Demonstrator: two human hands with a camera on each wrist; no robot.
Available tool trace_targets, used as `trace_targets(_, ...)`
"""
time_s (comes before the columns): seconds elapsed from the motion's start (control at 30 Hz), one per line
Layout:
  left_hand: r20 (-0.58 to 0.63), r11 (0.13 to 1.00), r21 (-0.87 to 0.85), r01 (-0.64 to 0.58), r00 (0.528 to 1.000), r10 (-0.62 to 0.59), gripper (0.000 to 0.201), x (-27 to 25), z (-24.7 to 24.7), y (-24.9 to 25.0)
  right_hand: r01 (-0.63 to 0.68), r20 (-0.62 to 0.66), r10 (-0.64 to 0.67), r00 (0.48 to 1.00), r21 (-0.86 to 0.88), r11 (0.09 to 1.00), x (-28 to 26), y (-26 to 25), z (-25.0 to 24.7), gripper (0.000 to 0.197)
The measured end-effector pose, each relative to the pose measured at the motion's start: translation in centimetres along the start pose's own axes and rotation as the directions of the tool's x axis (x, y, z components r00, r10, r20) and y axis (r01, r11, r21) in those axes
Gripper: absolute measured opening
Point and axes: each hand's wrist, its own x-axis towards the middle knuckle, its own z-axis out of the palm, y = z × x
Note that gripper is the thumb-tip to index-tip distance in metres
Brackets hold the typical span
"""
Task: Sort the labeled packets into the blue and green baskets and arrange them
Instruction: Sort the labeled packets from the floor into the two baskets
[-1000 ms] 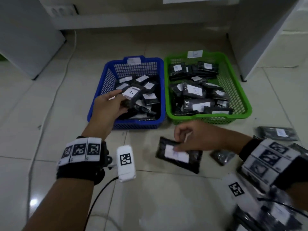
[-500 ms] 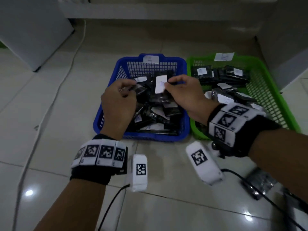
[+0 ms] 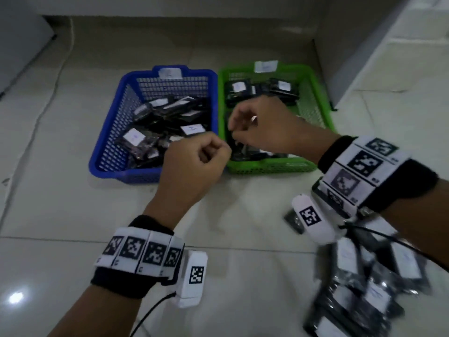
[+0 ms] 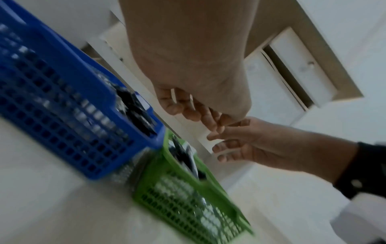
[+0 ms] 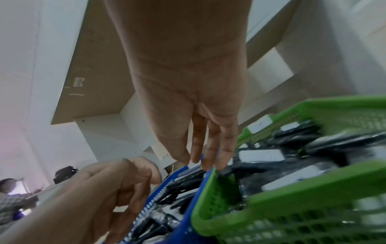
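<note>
A blue basket point(image 3: 126, 171) and a green basket point(image 3: 267, 166) stand side by side on the floor. Both hold black packets with white labels, such as one point(image 3: 136, 137) in the blue and one point(image 3: 239, 90) in the green. My left hand point(image 3: 206, 154) hovers over the blue basket's near right corner, fingers curled into a fist with nothing in it. My right hand point(image 3: 240, 127) hangs over the left part of the green basket. In the right wrist view its fingers point(image 5: 206, 155) point down, nearly straight and empty, above the rims where the two baskets meet.
A heap of loose black labeled packets point(image 3: 364, 288) lies on the tiled floor at the lower right, under my right forearm. White cabinets stand behind and to the right of the baskets. A cable point(image 3: 60, 69) runs along the floor at the left.
Half a second ago both hands pinched a packet over the blue basket. Now both hands are empty; the right has moved over the green basket and the left has drawn back to the right.
</note>
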Motion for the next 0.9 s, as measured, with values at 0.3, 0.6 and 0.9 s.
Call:
trace_targets(0.3,0.432,0.888,0.444,-0.121,0.897,-0.094,0.022,-5.0,11.1,5.0,-0.123,0.188,0.184,0.965,-0.298,0.947,-14.0,7.5,-4.5,0.021)
trace_targets(0.6,0.665,0.809,0.52,-0.272,0.724,-0.184,0.068,-7.6,17.6,4.0,-0.162,0.201,0.228,0.953,-0.3,0.94,-20.1,12.7,-5.4,0.02)
trace_targets(0.9,0.4,0.958,0.275,0.086,0.896,-0.195,0.03,-7.5,15.9,4.0,-0.131,0.29,0.196,0.937,-0.231,0.964,-20.3,13.5,-4.6,0.026)
